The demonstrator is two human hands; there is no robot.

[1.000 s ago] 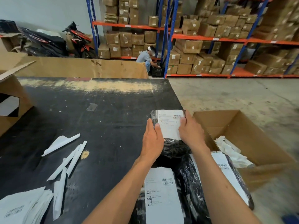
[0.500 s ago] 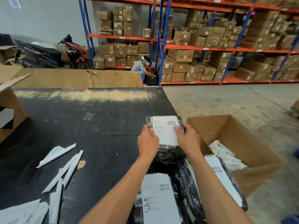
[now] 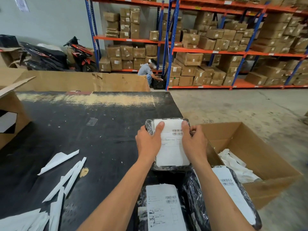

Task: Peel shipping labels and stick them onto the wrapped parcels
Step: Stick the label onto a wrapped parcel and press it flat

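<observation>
A parcel in black wrap (image 3: 168, 167) lies at the right edge of the black table (image 3: 83, 139), with a white shipping label (image 3: 171, 152) covering most of its top. My left hand (image 3: 148, 142) grips the parcel's left side, its thumb pressing the label's top left corner. My right hand (image 3: 194, 142) grips the right side, thumb on the top right corner. Two more wrapped parcels with labels lie nearer me, one in the middle (image 3: 164, 212) and one to the right (image 3: 233, 190).
White backing strips (image 3: 66, 172) lie scattered on the table's left front. An open cardboard box (image 3: 266, 157) on the floor to the right holds crumpled white paper (image 3: 233, 164). Another carton (image 3: 11, 117) stands at the table's left. A person crouches by the far shelves (image 3: 146, 70).
Both thumbs have slid from the label's lower sides up to its top corners. The parcel sits a little closer to me, with more of the label showing.
</observation>
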